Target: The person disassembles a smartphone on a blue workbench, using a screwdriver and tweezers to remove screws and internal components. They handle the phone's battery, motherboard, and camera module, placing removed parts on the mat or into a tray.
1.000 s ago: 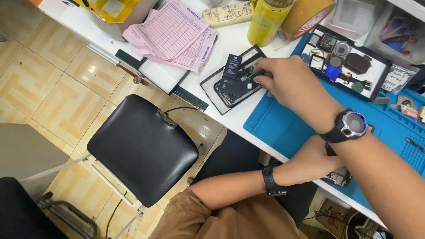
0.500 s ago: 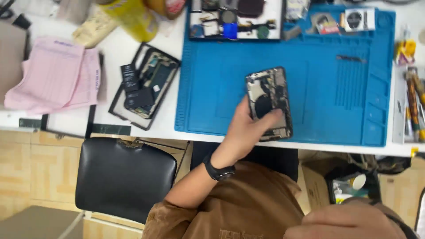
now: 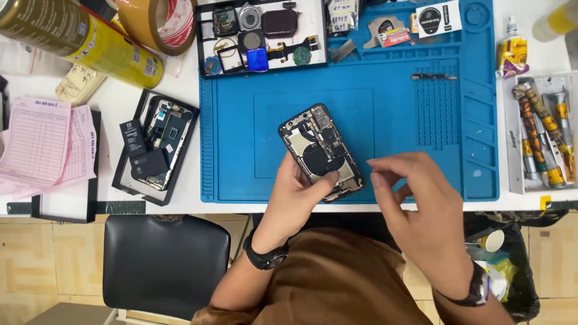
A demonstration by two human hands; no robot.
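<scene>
A second opened phone frame (image 3: 155,146) lies on the white table, left of the blue silicone work mat (image 3: 409,126). The left hand (image 3: 295,201) grips the opened black phone chassis (image 3: 321,152) on the mat's near edge. The right hand (image 3: 421,204) hovers just beside it, fingers loosely curled, empty.
</scene>
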